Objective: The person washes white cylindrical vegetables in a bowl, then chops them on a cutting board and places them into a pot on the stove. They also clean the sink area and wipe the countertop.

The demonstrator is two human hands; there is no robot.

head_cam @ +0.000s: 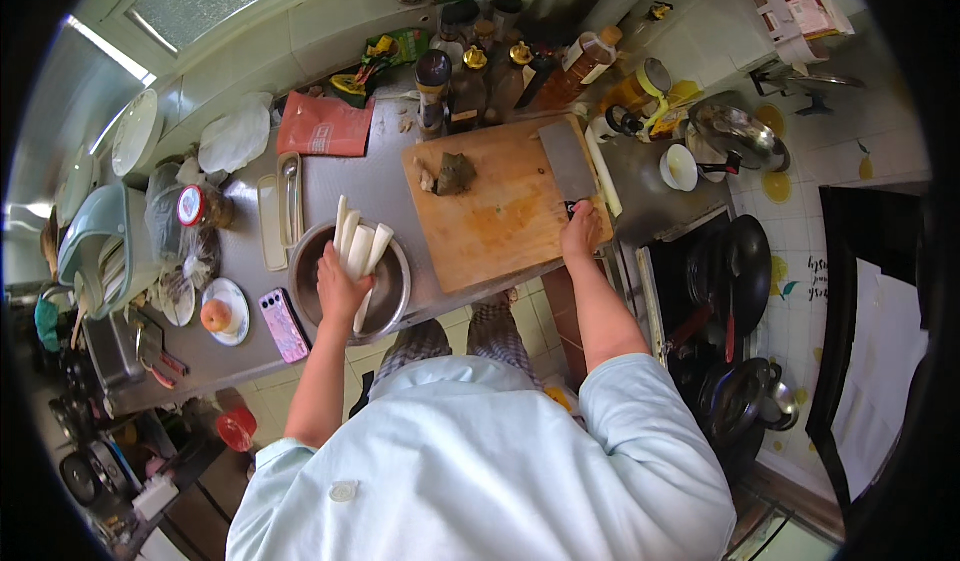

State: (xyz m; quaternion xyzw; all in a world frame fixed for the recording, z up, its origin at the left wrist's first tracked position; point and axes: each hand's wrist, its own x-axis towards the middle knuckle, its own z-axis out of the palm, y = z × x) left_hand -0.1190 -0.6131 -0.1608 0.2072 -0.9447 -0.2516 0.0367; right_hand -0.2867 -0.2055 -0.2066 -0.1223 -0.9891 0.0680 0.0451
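Several peeled white vegetable sticks (pixel 361 247) stand and lean in a metal bowl (pixel 401 261) on the counter, left of the wooden cutting board (pixel 487 238). My left hand (pixel 341 285) is over the bowl, its fingers around the lower part of the sticks. On the board's right side lies a cleaver (pixel 568 162) with its blade pointing away from me. My right hand (pixel 582 232) is closed on the cleaver's dark handle at the board's near right corner. A dark wrapped lump (pixel 456 174) and pieces of ginger (pixel 425 176) sit at the board's far left.
Bottles (pixel 469 96) crowd behind the board. A long white stalk (pixel 603 171) lies along its right edge. Left of the bowl are a phone (pixel 283 326), a plate with a fruit (pixel 217 316) and a lidded jar (pixel 204 206). Pans (pixel 742 276) stand at the right.
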